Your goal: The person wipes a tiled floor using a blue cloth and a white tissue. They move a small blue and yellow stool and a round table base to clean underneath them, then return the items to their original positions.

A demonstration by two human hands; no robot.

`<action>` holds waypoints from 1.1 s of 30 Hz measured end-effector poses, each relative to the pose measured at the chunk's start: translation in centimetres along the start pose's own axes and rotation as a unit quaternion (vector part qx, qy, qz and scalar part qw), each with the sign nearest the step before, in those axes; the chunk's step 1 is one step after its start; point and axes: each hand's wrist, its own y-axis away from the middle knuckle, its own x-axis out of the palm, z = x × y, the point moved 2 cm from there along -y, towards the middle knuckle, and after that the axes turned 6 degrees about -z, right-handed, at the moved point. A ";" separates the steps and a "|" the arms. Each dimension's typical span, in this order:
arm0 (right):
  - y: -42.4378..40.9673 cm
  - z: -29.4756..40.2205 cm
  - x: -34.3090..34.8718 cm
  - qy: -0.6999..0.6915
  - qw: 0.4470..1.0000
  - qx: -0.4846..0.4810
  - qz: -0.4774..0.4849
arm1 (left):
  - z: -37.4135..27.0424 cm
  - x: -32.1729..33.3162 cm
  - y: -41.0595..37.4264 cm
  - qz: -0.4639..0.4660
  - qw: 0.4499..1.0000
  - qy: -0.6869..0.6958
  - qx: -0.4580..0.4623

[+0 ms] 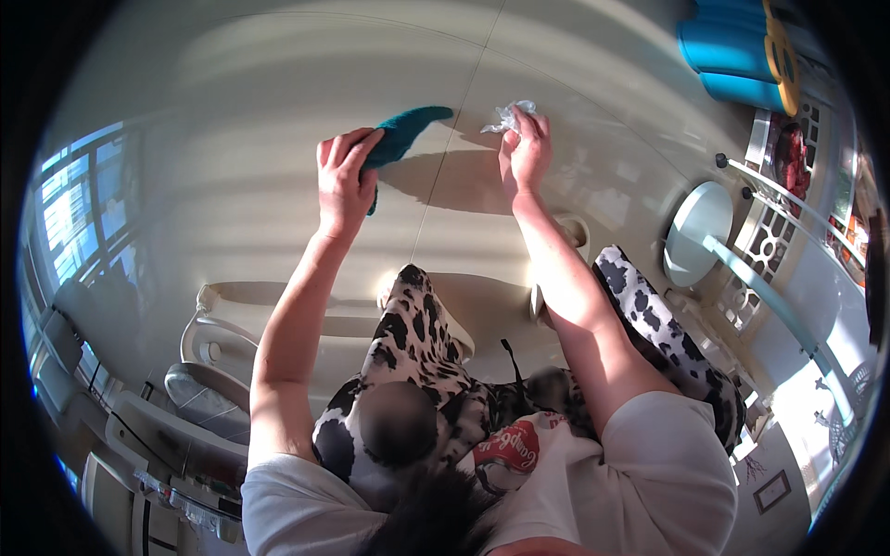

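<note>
My left hand grips a teal cloth, whose narrow end points to the right above the pale tiled floor. A bit of the same cloth shows below my fingers. To the right, my right hand pinches a crumpled piece of thin, whitish, see-through material, perhaps plastic or tissue. The two hands are apart. Shadows of the hands and cloth fall on the floor between them.
My knees, in black-and-white patterned trousers, are below the hands. A round pale base with a pole stands at right. A blue and yellow plastic object is at upper right. A grey-topped seat sits at lower left.
</note>
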 end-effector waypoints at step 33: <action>2.6 9.6 1.8 -0.087 0.827 -0.403 0.382 | 9.7 -3.8 2.9 -0.184 0.924 -0.280 -0.183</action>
